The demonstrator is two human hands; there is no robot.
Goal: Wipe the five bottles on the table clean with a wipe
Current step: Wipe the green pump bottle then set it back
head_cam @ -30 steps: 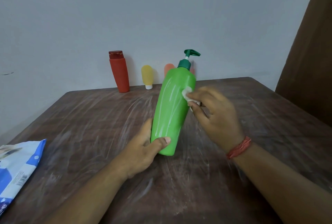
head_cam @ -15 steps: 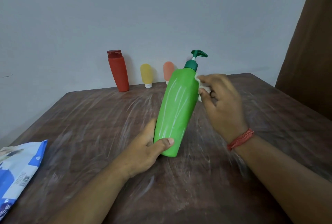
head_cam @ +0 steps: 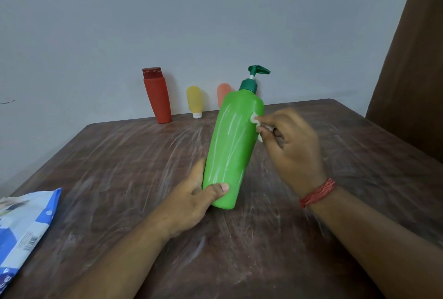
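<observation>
Left hand: you are gripping the green pump bottle (head_cam: 231,152) near its base with your left hand (head_cam: 191,200), thumb across the front and fingers curled behind, out of sight.
Right hand: your right hand (head_cam: 291,149) is pinching a small bunched white wipe (head_cam: 255,120) in its fingertips and pressing it to the bottle's upper right shoulder.
Bottle: it is leaning with its pump top away from you and to the right, over the middle of the table (head_cam: 119,167).
Key relation: the bottle's long axis is running from your left hand up toward the wall, so your right hand is sitting just right of it, free to stroke down its length.
Other bottles: the red bottle (head_cam: 157,97) and yellow bottle (head_cam: 194,101) are standing by the wall; the orange bottle (head_cam: 223,92) is half covered by the green one. You are not seeing a fifth.
Hard to see: the wipe is mostly hidden in your fingers; the wipe pack (head_cam: 26,224) is cut off at the left edge.
</observation>
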